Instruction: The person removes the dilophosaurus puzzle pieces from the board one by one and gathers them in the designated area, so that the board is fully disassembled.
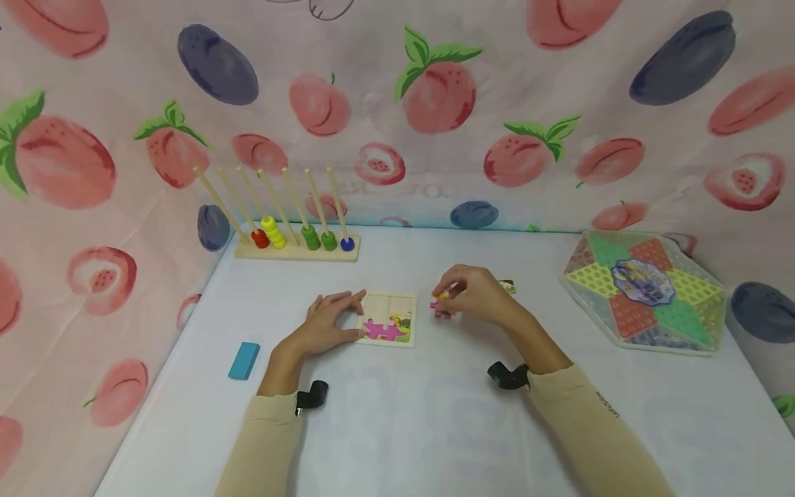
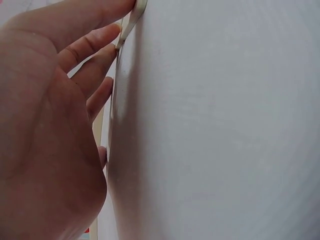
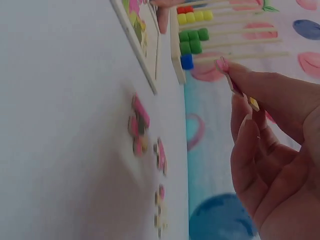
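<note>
The right hand pinches a puzzle piece between thumb and fingertips, above the table; the grip is narrow, so the piece could twist or slip if the fingers roll. Loose pieces lie below that hand, where a low sweep might scatter them. The left hand, fingers loosely extended, touches the left side of the partly filled puzzle tray, between the table's side edges; uneven pressure could slide it. A blue block lies near the left edge, an abacus at the far left corner.
</note>
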Tool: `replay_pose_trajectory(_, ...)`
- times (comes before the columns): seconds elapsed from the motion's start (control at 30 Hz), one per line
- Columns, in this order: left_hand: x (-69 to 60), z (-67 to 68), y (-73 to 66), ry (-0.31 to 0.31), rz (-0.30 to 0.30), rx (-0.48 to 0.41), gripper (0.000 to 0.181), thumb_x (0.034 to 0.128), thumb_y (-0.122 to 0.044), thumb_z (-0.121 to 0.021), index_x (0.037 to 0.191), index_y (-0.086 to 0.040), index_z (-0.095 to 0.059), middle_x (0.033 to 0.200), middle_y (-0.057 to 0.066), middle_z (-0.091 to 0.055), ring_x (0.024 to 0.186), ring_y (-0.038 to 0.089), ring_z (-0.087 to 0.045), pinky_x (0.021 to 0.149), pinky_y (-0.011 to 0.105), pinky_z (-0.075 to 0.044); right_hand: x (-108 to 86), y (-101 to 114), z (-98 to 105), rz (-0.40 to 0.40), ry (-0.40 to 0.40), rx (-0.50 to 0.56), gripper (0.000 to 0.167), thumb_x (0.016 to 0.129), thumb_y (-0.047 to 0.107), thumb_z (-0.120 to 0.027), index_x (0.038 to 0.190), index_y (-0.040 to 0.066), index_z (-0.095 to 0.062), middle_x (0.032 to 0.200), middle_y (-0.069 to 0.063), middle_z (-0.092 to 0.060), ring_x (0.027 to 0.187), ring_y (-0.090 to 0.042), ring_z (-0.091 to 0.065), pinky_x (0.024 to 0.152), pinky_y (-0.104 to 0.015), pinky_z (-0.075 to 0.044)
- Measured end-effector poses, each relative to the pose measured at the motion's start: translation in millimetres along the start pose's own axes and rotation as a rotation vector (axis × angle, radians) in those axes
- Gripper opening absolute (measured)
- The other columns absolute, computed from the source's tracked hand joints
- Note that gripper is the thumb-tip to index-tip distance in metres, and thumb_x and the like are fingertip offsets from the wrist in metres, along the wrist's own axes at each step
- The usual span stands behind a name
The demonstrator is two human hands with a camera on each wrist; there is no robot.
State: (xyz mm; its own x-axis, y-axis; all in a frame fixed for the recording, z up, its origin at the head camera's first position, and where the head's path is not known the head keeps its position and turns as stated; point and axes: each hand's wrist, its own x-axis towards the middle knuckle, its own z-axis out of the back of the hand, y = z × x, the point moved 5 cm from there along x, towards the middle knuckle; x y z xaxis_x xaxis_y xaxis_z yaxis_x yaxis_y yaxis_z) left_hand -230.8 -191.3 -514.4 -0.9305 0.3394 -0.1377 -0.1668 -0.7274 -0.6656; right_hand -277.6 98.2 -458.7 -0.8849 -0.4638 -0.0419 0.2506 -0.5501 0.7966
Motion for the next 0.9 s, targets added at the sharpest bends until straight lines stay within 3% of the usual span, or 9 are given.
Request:
replay_pose_trajectory(0.37,-1.8,0.0,-0.7,0.006,0.009,-0.012,0.025,0.0891,-0.021,-0.076,0.109,-0.022,-0.061,0.161,0.001,-0.048,0.157,0.033,-0.026,0.127,0.065,0.004,-33.9,-49,30,-0.122,-0.034,-0.035,0.021,0.085,0.015,-0.083,0.104,0.01,-0.078,0.114,-0.013,-0.072,0.089,-0.019,-0.069,0.068,-0.021,-0.057)
replay_pose_trajectory(0.6,-2.5,0.5,-1.0,0.01,0.012,0.002,0.024,0.0889,-0.022,-0.076,0.108,-0.022,-0.061,0.162,0.0,-0.046,0.157,0.034,-0.027,0.127,0.066,0.002,-36.3,-66,24,-0.159,-0.071,-0.091,0.021,0.083,0.018,-0.085,0.101,0.01,-0.08,0.111,-0.015,-0.072,0.091,-0.023,-0.069,0.071,-0.025,-0.055)
replay_pose_trajectory(0.9,-1.5,1.3,-2.1,0.013,0.013,0.011,0.025,0.0892,-0.022,-0.076,0.109,-0.022,-0.061,0.162,0.0,-0.046,0.156,0.034,-0.028,0.127,0.066,0.001,-30.4,-67,15,-0.146,-0.109,-0.158,0.019,0.082,0.015,-0.085,0.099,0.008,-0.081,0.101,-0.013,-0.073,0.084,-0.019,-0.064,0.071,-0.025,-0.052)
